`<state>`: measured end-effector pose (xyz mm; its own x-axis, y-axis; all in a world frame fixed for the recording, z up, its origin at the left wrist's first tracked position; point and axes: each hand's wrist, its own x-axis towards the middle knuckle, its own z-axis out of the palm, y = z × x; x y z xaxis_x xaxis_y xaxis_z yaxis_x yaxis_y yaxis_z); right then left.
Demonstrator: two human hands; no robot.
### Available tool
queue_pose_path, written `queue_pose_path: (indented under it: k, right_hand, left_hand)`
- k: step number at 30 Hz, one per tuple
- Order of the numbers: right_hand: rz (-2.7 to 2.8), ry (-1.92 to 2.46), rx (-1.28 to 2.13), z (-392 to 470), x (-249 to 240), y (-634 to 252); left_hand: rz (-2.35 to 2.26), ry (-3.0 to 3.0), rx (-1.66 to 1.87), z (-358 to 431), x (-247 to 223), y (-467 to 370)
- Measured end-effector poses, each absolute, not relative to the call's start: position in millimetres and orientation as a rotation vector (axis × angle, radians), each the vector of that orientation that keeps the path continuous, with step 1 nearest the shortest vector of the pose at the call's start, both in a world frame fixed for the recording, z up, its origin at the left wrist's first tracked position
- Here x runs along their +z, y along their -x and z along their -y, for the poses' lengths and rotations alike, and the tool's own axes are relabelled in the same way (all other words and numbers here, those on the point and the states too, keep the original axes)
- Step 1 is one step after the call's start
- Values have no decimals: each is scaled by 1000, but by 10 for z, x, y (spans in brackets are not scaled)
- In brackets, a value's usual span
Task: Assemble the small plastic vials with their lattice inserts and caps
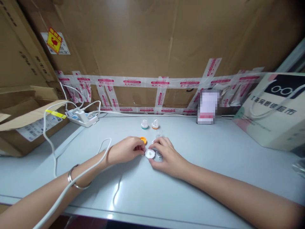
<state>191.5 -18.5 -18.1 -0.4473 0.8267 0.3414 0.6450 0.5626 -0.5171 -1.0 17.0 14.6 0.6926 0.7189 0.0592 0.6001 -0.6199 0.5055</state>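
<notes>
Cable (62,195) over forearm (45,200), left hand (125,149) narrow, right hand (168,157) gripping disc (150,154), orange cap (144,140) beyond

My head camera looks forward and down.
From close above the smooth, pale blue-grey tabletop (205,152), it faces the broad brown taped cardboard (143,41) behind.

My left forearm reaching in from the lower left, metal bangle at its wrist, left hand (130,149) with fingers curled inward, my right hand (166,156) opposite, thumb and fingers curved in a pinch.
</notes>
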Motion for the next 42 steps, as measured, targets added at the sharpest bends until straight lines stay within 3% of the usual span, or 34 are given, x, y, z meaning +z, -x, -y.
queue_pose_path:
  k: [22, 42]
  right_hand:
    - [2119, 1133, 544, 132, -103, -1969]
    - [2490, 1141, 414, 44, 43, -1829]
  left_hand:
    - [-972, -2527, 416, -136, 211, 56]
    - [-1008, -2490, 508, -41, 4, -72]
